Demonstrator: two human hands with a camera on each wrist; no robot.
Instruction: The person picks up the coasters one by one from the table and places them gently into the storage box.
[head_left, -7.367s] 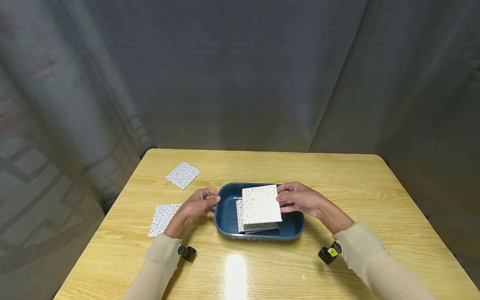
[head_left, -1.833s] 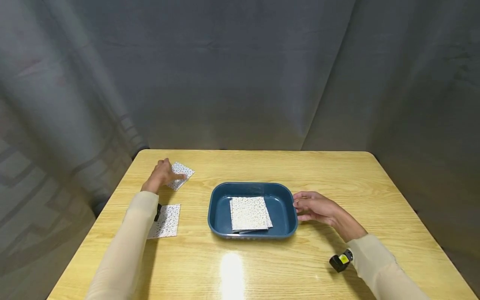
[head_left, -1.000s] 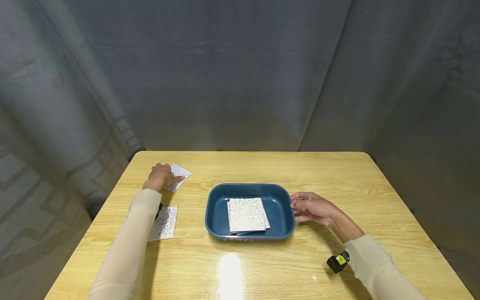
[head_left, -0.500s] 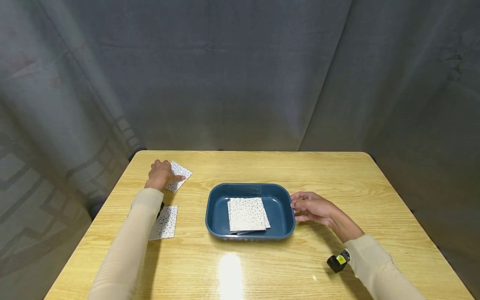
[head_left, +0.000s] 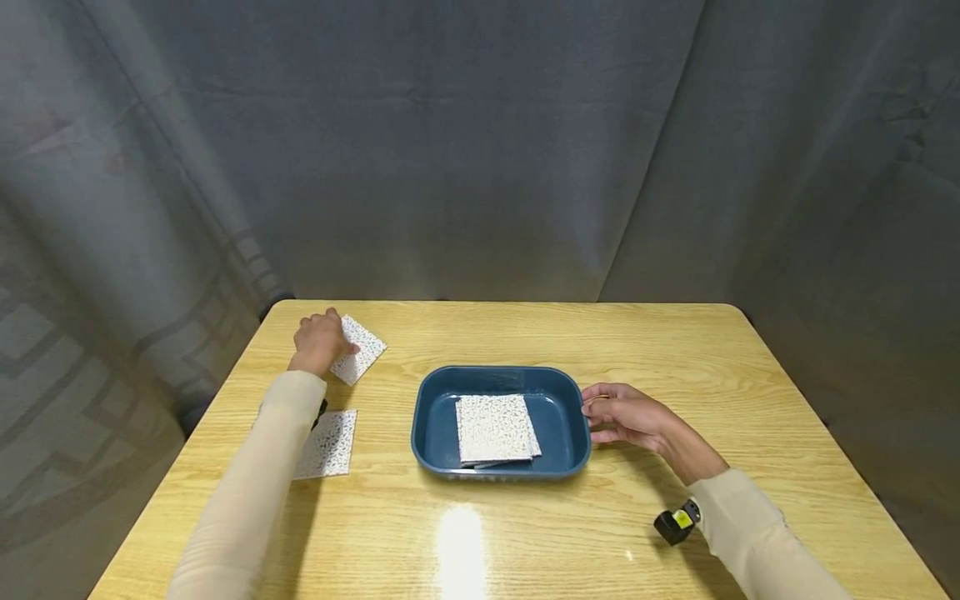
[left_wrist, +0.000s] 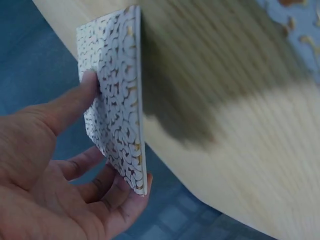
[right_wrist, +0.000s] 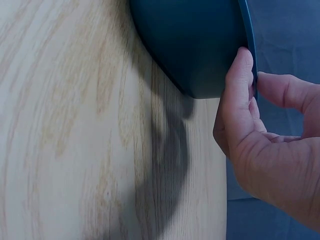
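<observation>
At the table's far left, my left hand (head_left: 320, 342) grips a thin square coaster (head_left: 363, 350) with a white swirly openwork pattern. In the left wrist view the thumb presses the coaster's (left_wrist: 112, 95) face and the fingers curl behind its edge; it is tilted up over the wood. My right hand (head_left: 630, 417) pinches the right rim of a dark blue rectangular basin (head_left: 427, 462). The thumb is at the rim's inner side, the fingers along the outer wall (right_wrist: 195, 45). Inside the basin lies a loose pile of similar coasters (head_left: 495, 427), slightly askew.
Another patterned coaster (head_left: 337, 446) lies flat on the left of the wooden table (head_left: 570, 542), partly covered by the left forearm. Grey curtains (head_left: 480, 167) hang behind the table and along both sides.
Over the earlier frames a coaster went from the right hand onto the basin's pile, and the left hand left the basin for the far-left coaster. Just now it has tilted that coaster up.
</observation>
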